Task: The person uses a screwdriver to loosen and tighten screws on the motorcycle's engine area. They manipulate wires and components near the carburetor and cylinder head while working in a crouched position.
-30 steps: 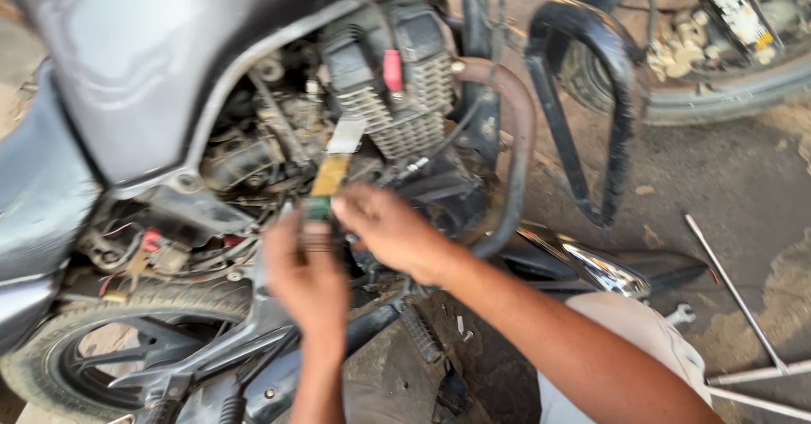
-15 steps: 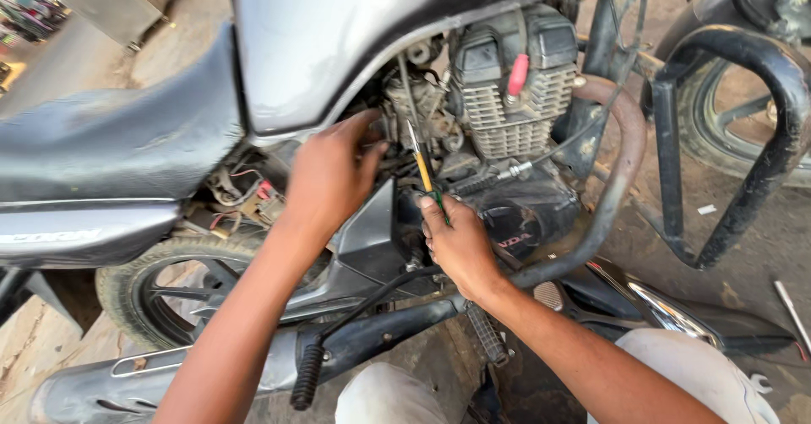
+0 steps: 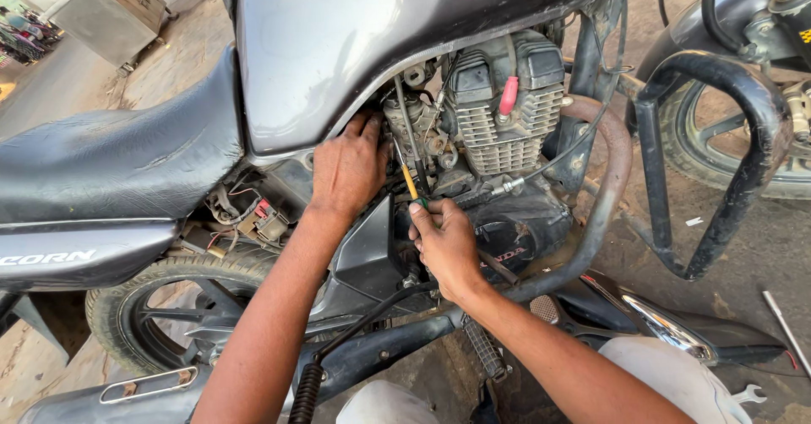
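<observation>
A dark grey motorcycle fills the view, with its fuel tank [image 3: 372, 44] above and the finned engine [image 3: 507, 111] exposed below it. My left hand [image 3: 348, 166] presses flat against the parts just under the tank, beside the carburettor [image 3: 422, 133]. My right hand [image 3: 445, 240] grips a screwdriver [image 3: 410, 184] with a yellow shaft and green handle. Its tip points up into the carburettor area, between my two hands. A red spark plug cap [image 3: 508, 96] sticks out of the engine head.
The black seat [image 3: 118, 162] lies to the left, with loose wiring [image 3: 253, 217] under it. A rusty exhaust pipe [image 3: 612, 179] and a black crash guard [image 3: 743, 145] curve on the right. The rear tyre [image 3: 169, 306] is below left. A spanner [image 3: 748, 394] lies on the ground.
The view has shifted right and steadied on the engine. My left hand moved from the screwdriver to under the tank, while my right hand kept the screwdriver and set it at the carburettor.
</observation>
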